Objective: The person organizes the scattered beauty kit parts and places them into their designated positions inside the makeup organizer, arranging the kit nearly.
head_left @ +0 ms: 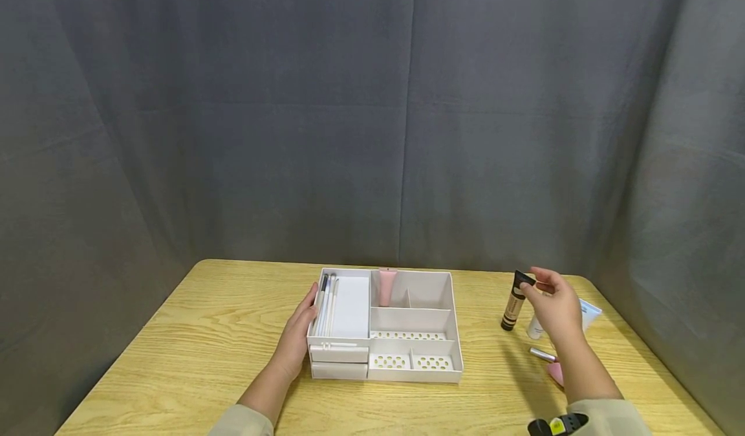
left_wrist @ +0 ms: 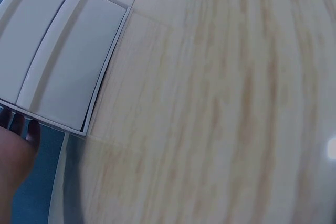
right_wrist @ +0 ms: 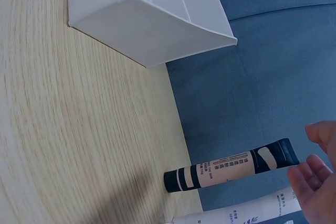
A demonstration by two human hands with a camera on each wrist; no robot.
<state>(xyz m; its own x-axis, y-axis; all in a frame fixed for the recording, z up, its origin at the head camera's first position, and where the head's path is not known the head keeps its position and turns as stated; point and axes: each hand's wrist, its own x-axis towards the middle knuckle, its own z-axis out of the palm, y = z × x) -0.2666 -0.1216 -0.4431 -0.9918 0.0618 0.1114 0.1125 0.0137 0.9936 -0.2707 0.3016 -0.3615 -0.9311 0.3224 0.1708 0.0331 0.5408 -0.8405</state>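
Observation:
A white cosmetics organizer [head_left: 416, 376] stands mid-table, with brushes [head_left: 330, 306] in its left section and a pink tube [head_left: 387, 287] in a back compartment. My left hand [head_left: 299, 332] rests against the organizer's left side; in the left wrist view its fingertips meet the edge beside the drawer fronts [left_wrist: 79, 59]. To the right, a beige tube with black ends [head_left: 514, 301] stands slightly tilted on its black cap. My right hand [head_left: 553, 303] is at its top, thumb and fingers spread around the flat black end. In the right wrist view, the fingertips are right by that end [right_wrist: 286, 153].
Behind the right hand are a white tube [head_left: 535, 328] and a pale blue tube [head_left: 590, 312]. A silver-ended stick [head_left: 542, 354] and a pink item [head_left: 555, 372] lie nearer, partly hidden by the forearm. Grey curtains [head_left: 302, 132] surround the wooden table [head_left: 233, 319].

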